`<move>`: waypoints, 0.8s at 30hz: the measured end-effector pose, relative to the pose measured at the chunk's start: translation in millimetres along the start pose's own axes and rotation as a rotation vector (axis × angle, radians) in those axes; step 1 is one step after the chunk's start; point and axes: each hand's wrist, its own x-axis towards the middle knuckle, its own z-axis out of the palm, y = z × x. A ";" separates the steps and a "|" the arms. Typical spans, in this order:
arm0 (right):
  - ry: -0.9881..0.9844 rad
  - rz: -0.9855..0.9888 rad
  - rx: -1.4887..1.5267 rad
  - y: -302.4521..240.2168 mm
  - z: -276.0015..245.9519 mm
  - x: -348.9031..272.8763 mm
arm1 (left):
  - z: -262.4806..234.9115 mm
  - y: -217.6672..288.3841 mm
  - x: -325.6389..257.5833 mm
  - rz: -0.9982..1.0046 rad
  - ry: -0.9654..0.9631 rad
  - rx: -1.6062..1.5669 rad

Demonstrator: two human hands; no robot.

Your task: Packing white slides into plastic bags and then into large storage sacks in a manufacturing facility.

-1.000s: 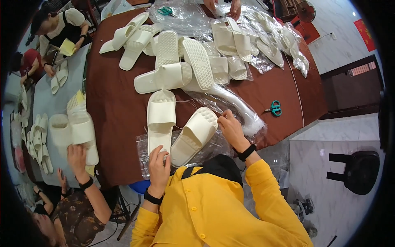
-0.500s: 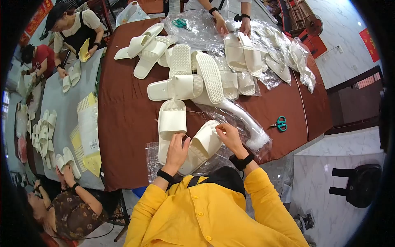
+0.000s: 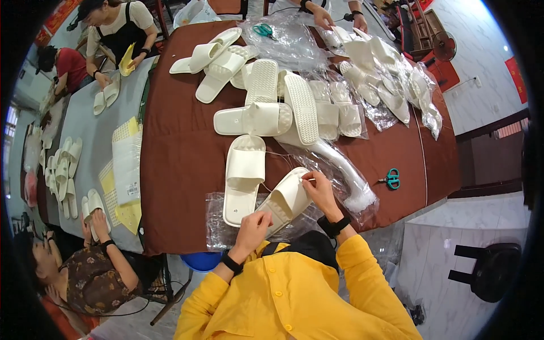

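Two cream slippers lie before me on the brown-covered table. The straight slipper (image 3: 245,164) points away from me; the tilted slipper (image 3: 290,195) leans to the right beside it, between my hands. The fingers of my right hand (image 3: 321,195) pinch the tilted slipper at its strap and toe edge. My left hand (image 3: 252,232) is closed near that slipper's heel; whatever is in its fingers, if anything, is hidden. A thin thread shows between the two slippers. Underneath lies a clear plastic bag (image 3: 215,212).
Loose slippers (image 3: 252,119) are heaped beyond, with bagged slippers (image 3: 379,85) farther right. Bundled clear plastic (image 3: 343,170) and green-handled scissors (image 3: 391,179) lie to the right; more scissors (image 3: 264,30) lie at the far side. Co-workers handle slippers at a grey table (image 3: 85,127) and across from me.
My left hand has drawn back from the strap toward the tilted slipper's heel and closed. My right hand stays at the toe edge. Across the table, a person's hands have shifted the slippers there.
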 end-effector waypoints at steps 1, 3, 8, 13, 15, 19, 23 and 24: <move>-0.006 -0.017 -0.009 1.5 -0.1 -0.1 | -3.6 1.3 7.6 0.004 -0.017 0.050; -0.009 -0.038 -0.017 4.0 -0.9 -1.1 | -10.6 -0.4 23.8 0.031 -0.009 0.173; -0.036 -0.086 -0.057 3.8 -1.3 0.3 | -19.8 -14.3 63.2 0.289 0.186 0.513; -0.151 0.002 0.045 -8.6 -1.2 0.0 | 1.1 -29.7 69.7 0.321 0.215 0.577; -0.134 -0.012 0.010 -4.8 3.9 -0.6 | 8.9 -33.8 81.0 0.325 0.261 0.570; -0.132 -0.002 -0.001 -7.5 16.9 2.7 | 18.2 -31.6 106.3 0.120 0.280 0.554; -0.155 -0.021 0.029 -23.9 22.4 11.8 | 11.8 -16.1 100.5 0.012 0.244 0.543; -0.168 0.003 0.039 -29.8 22.3 13.3 | 8.6 -11.9 92.6 0.010 0.238 0.544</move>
